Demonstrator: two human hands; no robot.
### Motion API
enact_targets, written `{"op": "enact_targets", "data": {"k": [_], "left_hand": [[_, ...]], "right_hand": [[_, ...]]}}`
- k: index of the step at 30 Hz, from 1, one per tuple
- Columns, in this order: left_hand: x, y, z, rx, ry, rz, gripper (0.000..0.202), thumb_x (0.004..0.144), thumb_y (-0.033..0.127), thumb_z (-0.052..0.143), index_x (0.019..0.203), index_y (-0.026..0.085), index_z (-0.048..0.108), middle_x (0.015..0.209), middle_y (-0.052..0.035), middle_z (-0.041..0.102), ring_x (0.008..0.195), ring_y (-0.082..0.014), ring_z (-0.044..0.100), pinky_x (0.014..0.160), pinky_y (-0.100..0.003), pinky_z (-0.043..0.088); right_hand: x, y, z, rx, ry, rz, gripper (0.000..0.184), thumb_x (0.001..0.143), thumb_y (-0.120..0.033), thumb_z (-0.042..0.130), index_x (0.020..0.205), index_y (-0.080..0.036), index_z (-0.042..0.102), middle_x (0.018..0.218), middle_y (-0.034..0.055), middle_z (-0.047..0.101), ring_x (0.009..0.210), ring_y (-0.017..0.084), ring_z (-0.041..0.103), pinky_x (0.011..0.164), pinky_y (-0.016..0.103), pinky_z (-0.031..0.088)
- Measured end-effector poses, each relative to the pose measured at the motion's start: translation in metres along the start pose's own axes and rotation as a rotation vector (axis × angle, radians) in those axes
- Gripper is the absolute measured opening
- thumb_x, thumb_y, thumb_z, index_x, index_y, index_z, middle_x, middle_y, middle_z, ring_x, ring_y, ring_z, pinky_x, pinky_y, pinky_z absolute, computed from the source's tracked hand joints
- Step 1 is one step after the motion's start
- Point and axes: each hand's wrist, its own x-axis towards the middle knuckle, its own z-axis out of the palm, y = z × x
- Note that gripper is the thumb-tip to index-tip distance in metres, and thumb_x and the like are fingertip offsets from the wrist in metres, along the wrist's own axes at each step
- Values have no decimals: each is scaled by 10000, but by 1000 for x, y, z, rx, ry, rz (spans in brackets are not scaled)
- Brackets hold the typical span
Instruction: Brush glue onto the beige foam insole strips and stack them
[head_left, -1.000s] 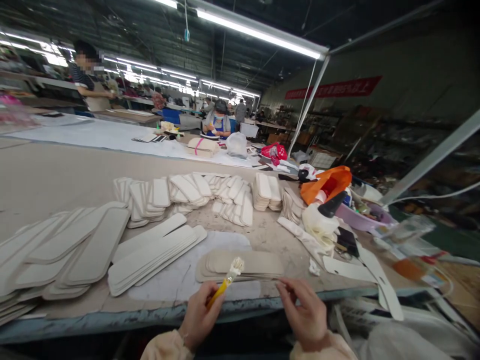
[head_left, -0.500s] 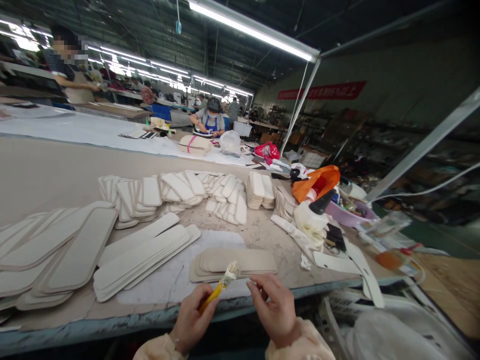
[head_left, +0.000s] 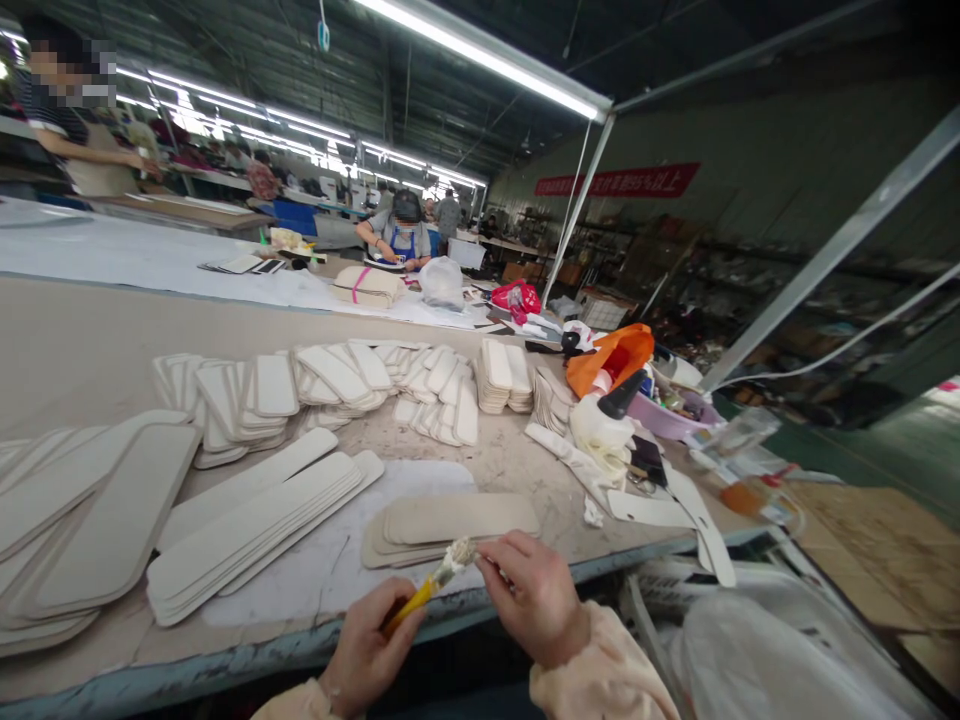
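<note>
My left hand (head_left: 367, 650) is closed round the yellow handle of a small glue brush (head_left: 431, 582), bristles pointing up and right. My right hand (head_left: 529, 592) is curled, its fingertips pinching at the whitish bristle tip. Both hands hover over the near edge of the worktable (head_left: 225, 655). Just beyond the brush lies a short stack of beige rounded strips (head_left: 450, 522) on a white sheet (head_left: 360, 545).
Fanned piles of long grey-white strips (head_left: 255, 520) and larger pieces (head_left: 82, 510) lie at left; smaller pieces (head_left: 337, 385) sit further back. A white glue bottle with a black nozzle (head_left: 604, 420), an orange bag (head_left: 607, 355) and clutter stand at right. Other people work at far tables.
My right hand has moved left from beside the brush until its fingertips meet the bristle tip. The view has swung to the right, shifting everything leftward.
</note>
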Motion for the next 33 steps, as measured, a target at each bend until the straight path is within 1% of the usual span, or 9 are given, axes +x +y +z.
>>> {"op": "enact_targets", "data": {"k": [5, 11, 16, 20, 25, 33], "left_hand": [[-2, -5, 0, -6, -42, 5, 152, 877, 303, 490, 793, 188, 543, 684, 8, 544, 602, -113, 501, 567, -200, 409], [-3, -7, 0, 6, -83, 13, 139, 878, 291, 490, 800, 189, 541, 684, 11, 532, 608, -112, 492, 572, -203, 400], [-3, -8, 1, 7, -100, 17, 133, 881, 285, 487, 805, 188, 538, 692, 8, 532, 624, -113, 495, 595, -202, 407], [-4, -8, 1, 12, -124, 25, 135, 887, 287, 484, 810, 188, 533, 698, 8, 530, 622, -112, 491, 592, -205, 400], [-3, -9, 0, 7, -145, 25, 116, 888, 284, 491, 830, 194, 534, 710, 10, 542, 628, -111, 505, 592, -205, 400], [-6, -13, 1, -9, -177, -5, 112, 886, 289, 492, 836, 197, 531, 711, 10, 533, 632, -116, 494, 597, -210, 397]], "right_hand": [[-1, 3, 1, -15, -31, -10, 158, 884, -191, 514, 942, -230, 655, 805, 31, 618, 753, 143, 585, 694, 223, 448], [0, 6, 0, -55, -69, -13, 142, 871, -181, 510, 882, -220, 647, 795, 31, 610, 743, 143, 580, 681, 228, 435], [-1, 9, -1, -79, -91, -24, 135, 851, -169, 530, 899, -222, 645, 796, 28, 611, 747, 144, 577, 678, 231, 416], [-2, 12, 0, -83, -97, -34, 111, 840, -177, 534, 828, -218, 636, 758, 17, 600, 713, 139, 570, 641, 228, 397], [-5, 14, 3, -87, -70, -34, 116, 813, -171, 532, 746, -207, 619, 705, 8, 588, 668, 134, 560, 614, 236, 381], [-6, 15, 3, 12, -28, 14, 126, 816, -180, 538, 842, -223, 653, 739, 6, 608, 686, 127, 574, 638, 219, 406]]}}
